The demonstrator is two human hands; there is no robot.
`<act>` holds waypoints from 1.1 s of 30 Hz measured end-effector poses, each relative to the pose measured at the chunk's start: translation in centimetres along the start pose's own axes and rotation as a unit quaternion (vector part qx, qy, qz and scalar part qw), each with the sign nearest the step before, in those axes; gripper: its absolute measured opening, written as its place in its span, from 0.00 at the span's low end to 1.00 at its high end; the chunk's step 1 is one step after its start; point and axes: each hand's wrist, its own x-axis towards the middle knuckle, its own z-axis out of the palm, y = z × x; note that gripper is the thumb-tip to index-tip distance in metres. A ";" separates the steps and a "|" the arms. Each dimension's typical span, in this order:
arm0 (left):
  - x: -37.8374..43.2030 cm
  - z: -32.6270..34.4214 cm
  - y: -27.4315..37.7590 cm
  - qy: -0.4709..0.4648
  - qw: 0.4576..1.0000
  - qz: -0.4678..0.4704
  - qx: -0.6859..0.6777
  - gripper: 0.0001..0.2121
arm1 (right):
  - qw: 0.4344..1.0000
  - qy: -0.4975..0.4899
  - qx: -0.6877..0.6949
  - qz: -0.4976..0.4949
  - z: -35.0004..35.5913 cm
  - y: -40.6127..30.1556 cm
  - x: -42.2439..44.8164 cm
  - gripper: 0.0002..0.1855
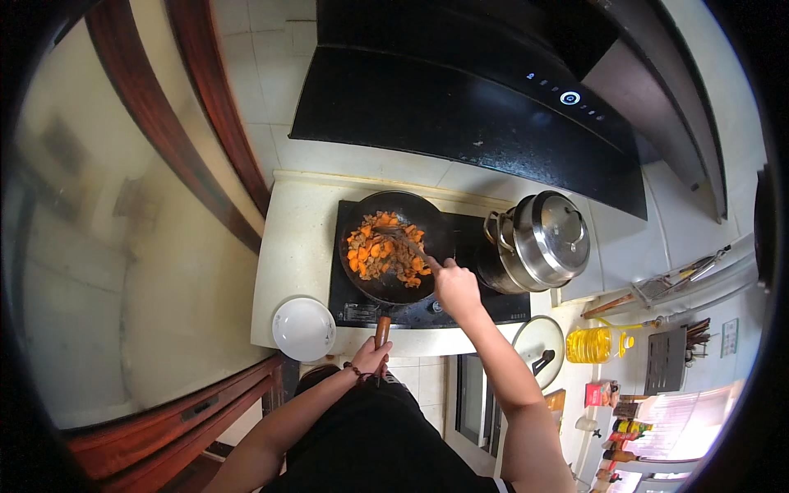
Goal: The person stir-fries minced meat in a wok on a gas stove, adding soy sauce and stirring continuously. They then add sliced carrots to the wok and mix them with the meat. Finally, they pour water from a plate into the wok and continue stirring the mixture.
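Note:
A dark wok [394, 292] stands on the left burner of a black gas stove [515, 315]. Sliced carrots and browned bits of what looks like meat [376, 249] lie in it. My left hand [372, 357] grips the wok's wooden handle [383, 331] at the near side. From the right, my right hand [456, 286] holds a metal spatula [412, 246], its blade among the food and partly hidden by it. Its handle end is covered by my fingers.
A white bowl [304, 329] sits on the counter left of the stove. Stacked steel pots with a glass lid [558, 229] occupy the right burner. Another glass lid [524, 339] and an oil jug [588, 345] are farther right. A black range hood [468, 111] overhangs the back.

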 end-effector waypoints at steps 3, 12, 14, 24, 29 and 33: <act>0.2 0.0 0.1 -0.014 1.000 -0.008 -0.005 0.15 | 0.991 -0.098 -0.039 -0.086 3.5 -0.5 0.3 0.25; 0.4 -0.8 -0.2 -0.044 0.996 -0.056 -0.044 0.17 | 0.983 -0.148 -0.100 -0.030 -5.2 3.1 -5.0 0.20; 0.3 -0.9 0.1 -0.053 0.996 -0.058 -0.045 0.17 | 0.982 -0.159 -0.100 -0.028 -5.4 3.7 -5.4 0.20; 1.2 -1.2 -0.4 -0.066 0.997 -0.038 0.000 0.16 | 0.986 -0.072 0.102 0.114 -0.7 6.9 -2.1 0.10; 0.5 -0.4 0.5 -0.043 0.999 -0.023 -0.001 0.16 | 0.968 -0.146 0.129 0.161 -0.5 12.6 1.8 0.14; 0.2 -0.4 0.0 -0.015 1.000 -0.014 0.009 0.15 | 0.784 -0.289 0.454 0.310 1.6 13.7 7.4 0.12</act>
